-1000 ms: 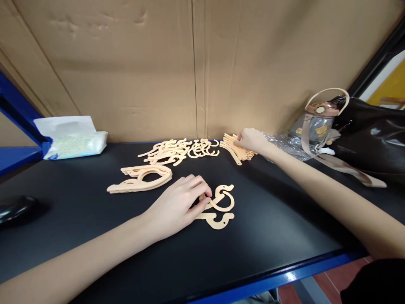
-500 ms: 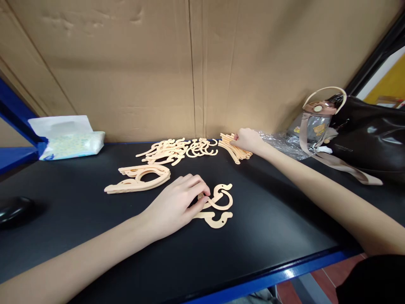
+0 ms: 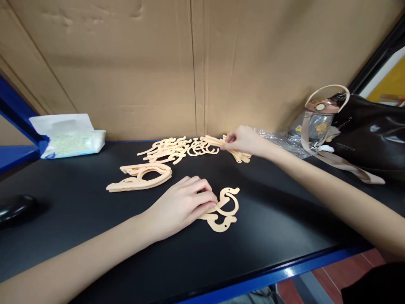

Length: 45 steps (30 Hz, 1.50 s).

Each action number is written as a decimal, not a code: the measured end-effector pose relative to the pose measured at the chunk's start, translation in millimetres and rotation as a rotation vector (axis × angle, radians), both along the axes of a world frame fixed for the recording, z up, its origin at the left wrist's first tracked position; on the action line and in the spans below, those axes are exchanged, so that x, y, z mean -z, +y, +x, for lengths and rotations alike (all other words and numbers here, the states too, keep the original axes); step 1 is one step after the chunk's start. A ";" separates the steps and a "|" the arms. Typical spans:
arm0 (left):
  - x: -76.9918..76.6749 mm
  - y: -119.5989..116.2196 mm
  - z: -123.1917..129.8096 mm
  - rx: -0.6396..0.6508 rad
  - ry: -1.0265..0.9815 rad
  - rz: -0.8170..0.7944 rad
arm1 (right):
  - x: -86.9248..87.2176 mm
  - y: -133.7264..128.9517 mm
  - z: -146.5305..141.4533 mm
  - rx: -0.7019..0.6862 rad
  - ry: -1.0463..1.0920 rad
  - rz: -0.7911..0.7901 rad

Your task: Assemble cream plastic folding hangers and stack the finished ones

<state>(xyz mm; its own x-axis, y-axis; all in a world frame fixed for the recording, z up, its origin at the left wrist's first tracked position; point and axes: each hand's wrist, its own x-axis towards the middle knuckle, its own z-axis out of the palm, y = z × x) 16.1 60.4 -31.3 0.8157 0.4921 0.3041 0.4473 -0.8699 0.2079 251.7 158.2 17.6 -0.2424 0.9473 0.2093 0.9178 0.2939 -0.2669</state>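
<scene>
My left hand rests on flat peach-coloured plastic folding-hanger parts, its fingers closed on their left ends. A curved hook lies among these parts, and my fingers hide where they overlap. At the back of the table my right hand pinches long, slim hanger bars and holds them just over the bar pile; how many is unclear. Folded hangers lie stacked left of my left hand. Behind them are a heap of hanger arms and a group of loose hooks.
A tissue pack sits at the back left, with a black mouse nearer. Clear plastic wrap, a strapped water bottle and a black bag occupy the right side. Cardboard stands along the back.
My right hand has picked hanger bars off the pile and swung them slightly left. My left hand and the parts beneath it have shifted slightly right and nearer me.
</scene>
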 end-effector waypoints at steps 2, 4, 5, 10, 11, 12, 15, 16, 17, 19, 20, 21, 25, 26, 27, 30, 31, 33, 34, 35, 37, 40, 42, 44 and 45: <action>-0.1 -1.6 0.6 0.025 0.018 0.020 | 8.2 -18.9 -7.9 -0.109 0.023 -0.022; -0.5 -3.6 1.5 0.037 0.035 0.045 | 19.1 -35.5 -13.1 -0.177 0.045 -0.057; -0.6 -4.4 2.0 0.033 0.032 0.064 | 24.2 -42.2 -14.6 -0.196 0.064 -0.082; -0.1 -2.7 1.0 -0.211 -0.130 0.160 | 33.9 -56.5 -14.7 -0.293 0.271 -0.198; 0.5 -1.1 0.2 -0.274 -0.169 0.154 | 33.2 -56.5 -13.4 -0.292 0.294 -0.195; 1.2 0.6 -0.7 -0.327 -0.202 0.136 | 32.2 -56.1 -11.6 -0.278 0.295 -0.183; 4.6 5.9 -2.8 -0.402 -0.227 0.082 | 31.4 -53.0 -4.4 -0.218 0.191 -0.125; 5.9 7.5 -3.0 -0.407 -0.214 0.075 | 32.2 -51.7 -1.9 -0.216 0.152 -0.118; 7.2 8.9 -3.1 -0.406 -0.198 0.075 | 33.4 -50.5 0.3 -0.227 0.123 -0.118; 9.6 11.4 -3.1 -0.403 -0.164 0.078 | 36.6 -48.5 3.2 -0.277 0.101 -0.140; 10.6 12.6 -3.1 -0.405 -0.151 0.070 | 38.1 -47.8 3.8 -0.300 0.101 -0.153; 11.6 13.8 -3.2 -0.407 -0.144 0.053 | 39.4 -47.4 3.8 -0.318 0.106 -0.163; 14.5 17.6 -4.3 -0.401 -0.146 -0.050 | 41.5 -48.7 1.7 -0.377 0.139 -0.179; 14.9 18.2 -4.7 -0.398 -0.149 -0.068 | 41.4 -49.4 1.3 -0.392 0.144 -0.178; 15.2 18.8 -4.9 -0.394 -0.153 -0.081 | 41.2 -50.3 1.1 -0.405 0.149 -0.175; 15.7 20.1 -4.9 -0.381 -0.163 -0.102 | 40.1 -52.3 1.4 -0.434 0.168 -0.178; 15.7 20.5 -4.6 -0.377 -0.164 -0.106 | 39.7 -52.8 1.6 -0.444 0.175 -0.182; 15.5 21.1 -3.7 -0.367 -0.164 -0.113 | 38.9 -53.6 1.7 -0.454 0.176 -0.186; 15.3 21.4 -3.3 -0.363 -0.162 -0.116 | 38.5 -54.2 1.5 -0.458 0.170 -0.183; 15.1 21.5 -3.0 -0.360 -0.160 -0.118 | 38.0 -54.8 1.3 -0.462 0.161 -0.177; 14.6 21.6 -2.4 -0.356 -0.160 -0.113 | 36.8 -56.7 0.8 -0.469 0.142 -0.164; 14.0 20.7 -2.0 -0.358 -0.151 -0.104 | 34.6 -60.8 -0.1 -0.473 0.112 -0.146; 13.6 19.6 -1.8 -0.362 -0.143 -0.099 | 33.0 -63.5 -0.9 -0.458 0.087 -0.135; 13.1 18.5 -1.5 -0.364 -0.140 -0.091 | 31.6 -65.4 -1.5 -0.433 0.057 -0.118; 12.7 18.0 -1.3 -0.366 -0.140 -0.086 | 30.8 -65.9 -1.7 -0.418 0.041 -0.102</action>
<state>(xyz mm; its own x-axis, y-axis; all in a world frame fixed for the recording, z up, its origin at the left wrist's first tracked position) 14.8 78.4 -44.0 0.5357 0.7707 0.3449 0.6864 -0.6354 0.3537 250.0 92.3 -13.2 -0.6031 0.7858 0.1369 0.7135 0.6082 -0.3479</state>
